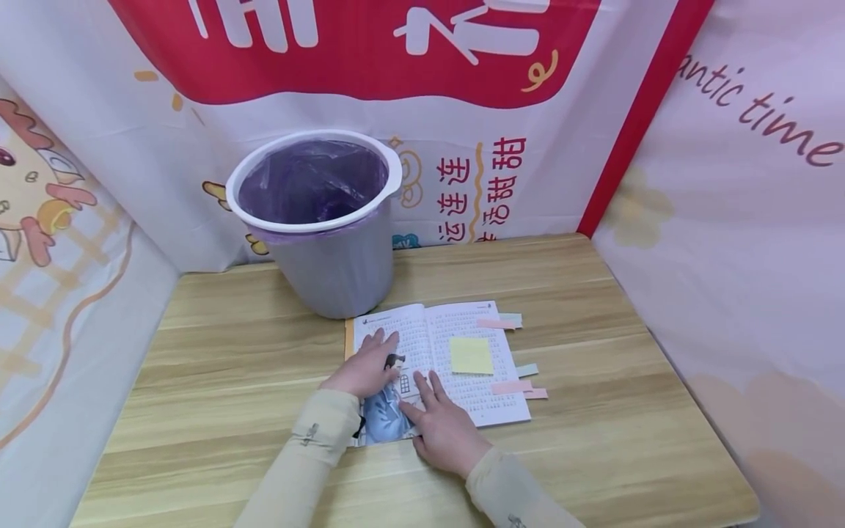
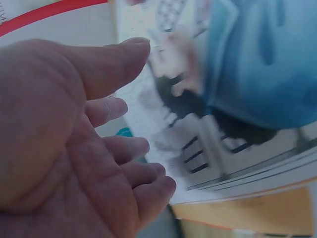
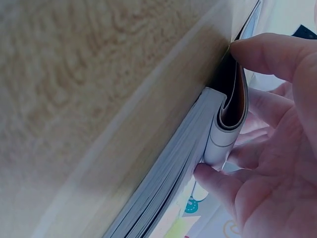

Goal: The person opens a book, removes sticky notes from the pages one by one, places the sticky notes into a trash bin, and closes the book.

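Observation:
An open book (image 1: pixel 455 320) lies on the wooden table, printed text on both pages and a blue-robed figure (image 1: pixel 385 416) drawn on the left one. My left hand (image 1: pixel 365 367) rests on that left page with its fingers spread. Seen from the left wrist, its fingers (image 2: pixel 136 148) are extended beside the picture. My right hand (image 1: pixel 451 434) touches the book's lower part near the centre fold, fingers reaching up the page. The right wrist view has its thumb (image 3: pixel 270 54) at the bent cover and a finger against the pages near the spine. A yellow sticky note (image 1: pixel 472 356) sits on the right page.
Pink and pale green tabs (image 1: pixel 528 369) stick out past the book's right edge. Just behind the book stands a grey waste bin (image 1: pixel 330 271) with a purple liner. Printed cloth walls (image 1: pixel 528 125) surround the table (image 1: pixel 594 440) at the back and sides.

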A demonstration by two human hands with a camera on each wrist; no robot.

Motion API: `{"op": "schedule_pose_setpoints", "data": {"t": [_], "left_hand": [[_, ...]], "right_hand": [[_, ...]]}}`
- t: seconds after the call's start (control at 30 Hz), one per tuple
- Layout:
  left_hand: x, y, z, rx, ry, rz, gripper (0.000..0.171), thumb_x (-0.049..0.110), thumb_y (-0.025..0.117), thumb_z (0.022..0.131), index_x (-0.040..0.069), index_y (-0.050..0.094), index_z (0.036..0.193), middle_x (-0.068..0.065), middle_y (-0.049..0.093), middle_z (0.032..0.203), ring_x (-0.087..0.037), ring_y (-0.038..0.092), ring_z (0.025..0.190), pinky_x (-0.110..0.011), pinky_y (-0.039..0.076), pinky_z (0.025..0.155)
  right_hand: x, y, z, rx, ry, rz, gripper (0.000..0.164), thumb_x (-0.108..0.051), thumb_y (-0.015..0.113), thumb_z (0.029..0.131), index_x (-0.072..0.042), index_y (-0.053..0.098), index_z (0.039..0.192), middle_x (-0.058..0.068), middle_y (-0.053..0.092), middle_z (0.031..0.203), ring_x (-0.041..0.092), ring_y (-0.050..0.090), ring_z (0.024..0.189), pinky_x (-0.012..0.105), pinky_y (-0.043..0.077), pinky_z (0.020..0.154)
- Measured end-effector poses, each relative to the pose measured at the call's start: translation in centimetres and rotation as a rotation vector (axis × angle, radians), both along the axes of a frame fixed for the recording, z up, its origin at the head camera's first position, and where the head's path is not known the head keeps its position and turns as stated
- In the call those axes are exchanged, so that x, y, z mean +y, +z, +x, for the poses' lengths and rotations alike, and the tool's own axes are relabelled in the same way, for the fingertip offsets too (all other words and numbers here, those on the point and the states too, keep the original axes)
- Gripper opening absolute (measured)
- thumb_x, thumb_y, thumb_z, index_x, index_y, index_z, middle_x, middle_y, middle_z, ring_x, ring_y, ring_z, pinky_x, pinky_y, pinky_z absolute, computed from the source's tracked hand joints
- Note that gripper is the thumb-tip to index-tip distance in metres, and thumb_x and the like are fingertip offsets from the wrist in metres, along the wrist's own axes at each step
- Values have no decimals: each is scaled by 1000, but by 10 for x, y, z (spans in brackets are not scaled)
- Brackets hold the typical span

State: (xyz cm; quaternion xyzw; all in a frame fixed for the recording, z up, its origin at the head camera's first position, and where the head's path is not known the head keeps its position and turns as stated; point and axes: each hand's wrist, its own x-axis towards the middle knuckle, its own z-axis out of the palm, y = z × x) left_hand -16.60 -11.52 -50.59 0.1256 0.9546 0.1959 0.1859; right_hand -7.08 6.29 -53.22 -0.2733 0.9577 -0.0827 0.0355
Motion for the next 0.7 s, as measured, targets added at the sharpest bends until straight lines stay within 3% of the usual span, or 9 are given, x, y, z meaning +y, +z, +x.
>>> {"op": "schedule_pose_setpoints", "data": {"t": [0.13, 0.27, 0.4, 0.53, 0.7], "left_hand": [[-1, -16, -1, -12, 4, -40, 74, 34, 58, 93, 14, 28, 157, -23, 16, 162, -44, 16, 149, -56, 24, 116], [-3, -25, -1, 7, -11, -57, 74, 38, 57, 93, 14, 28, 157, -24, 16, 162, -44, 15, 149, -55, 24, 117], [-3, -28, 0, 17, -24, -37, 77, 45, 57, 91, 13, 29, 156, -25, 16, 162, -45, 16, 149, -55, 24, 117], [-2, -29, 3, 13, -31, -15, 85, 53, 56, 89, 12, 27, 157, -26, 13, 162, -46, 13, 149, -55, 21, 118], [1, -28, 7, 3, -6, -8, 95, 60, 59, 84, 11, 24, 158, -24, 9, 163, -44, 8, 150, -54, 19, 119]], "right_hand": [[-1, 1, 0, -5, 3, 7, 57, -34, 67, 83, -25, 59, 138, 18, 31, 159, 43, 30, 145, 44, 47, 102], [-1, 4, -1, -22, 0, 5, 56, -33, 67, 83, -25, 59, 138, 17, 30, 159, 42, 30, 146, 45, 48, 101], [4, 9, 0, -73, -5, -29, 55, -32, 65, 85, -25, 58, 139, 14, 28, 161, 40, 27, 147, 46, 48, 100], [20, 17, -1, -130, -19, -137, 52, -31, 64, 87, -22, 59, 138, 13, 30, 160, 37, 31, 146, 48, 42, 106], [54, 26, -8, -118, -125, -238, 48, -29, 64, 88, -20, 61, 135, 14, 37, 156, 35, 37, 144, 49, 36, 110]]}}
